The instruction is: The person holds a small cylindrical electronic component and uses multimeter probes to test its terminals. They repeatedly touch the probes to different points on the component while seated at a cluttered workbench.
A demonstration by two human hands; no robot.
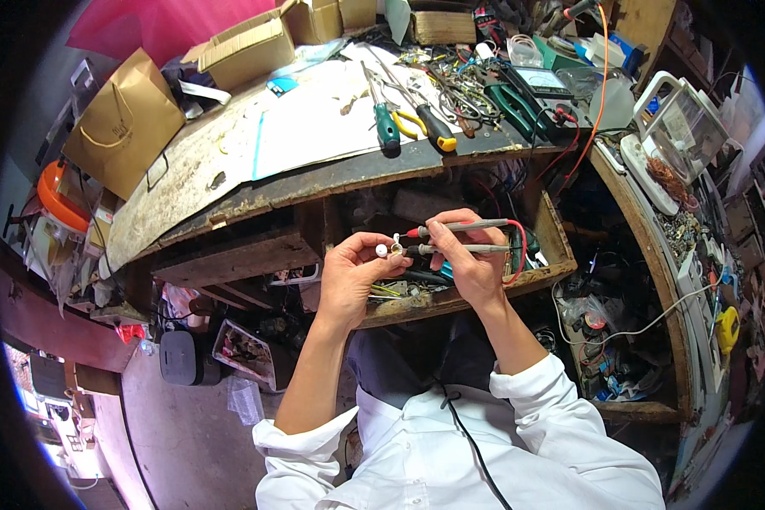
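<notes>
My left hand [347,274] is closed, its thumb and fingers pinching a small part with a round white end [382,251] and a bit of metal; its exact kind is too small to make out. In my right hand [476,270] are two grey meter probes, held side by side. The upper probe [482,225] has a red front end, and the lower probe [493,249] a dark one. Both tips point left at the small part; whether they touch it I cannot tell. A red lead [522,246] curves from the back of the probes. Both hands are over an open wooden drawer [552,274].
On the bench lie a green-handled screwdriver [388,132], a black-and-yellow screwdriver [440,132], green-handled pliers [514,110], white paper [314,127] and an analog meter [542,82]. An orange cord [603,85] hangs at right. A waste bin [246,353] stands on the floor.
</notes>
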